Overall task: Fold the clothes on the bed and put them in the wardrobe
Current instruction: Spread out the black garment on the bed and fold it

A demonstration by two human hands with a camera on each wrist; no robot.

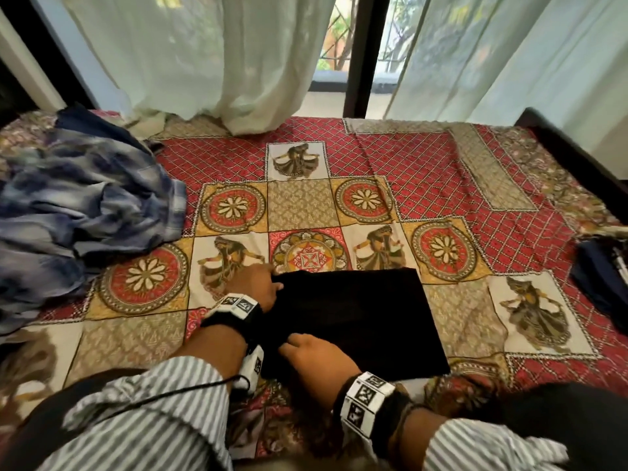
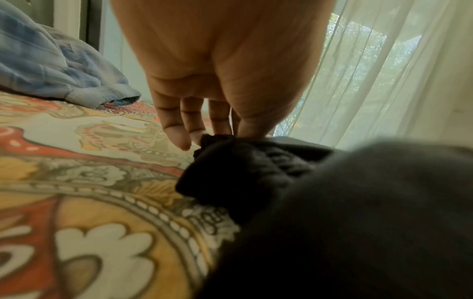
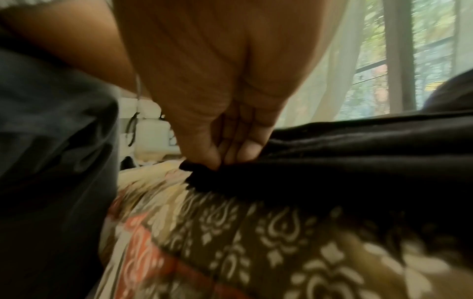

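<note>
A black garment (image 1: 356, 321) lies folded into a flat rectangle on the patterned bedspread (image 1: 302, 205), just in front of me. My left hand (image 1: 258, 283) pinches its far left corner; in the left wrist view the thumb and fingers of this hand (image 2: 217, 133) close on a bunched black edge (image 2: 243, 165). My right hand (image 1: 312, 355) grips the near left edge, and the right wrist view shows its fingertips (image 3: 217, 159) pinching the black cloth (image 3: 332, 165). A crumpled blue tie-dye garment (image 1: 78, 205) lies at the left of the bed.
Sheer white curtains (image 1: 210, 56) hang over the window behind the bed, and their hems rest on the far edge. A dark blue item (image 1: 601, 283) lies at the bed's right edge. The bed's dark frame (image 1: 577, 158) runs along the right.
</note>
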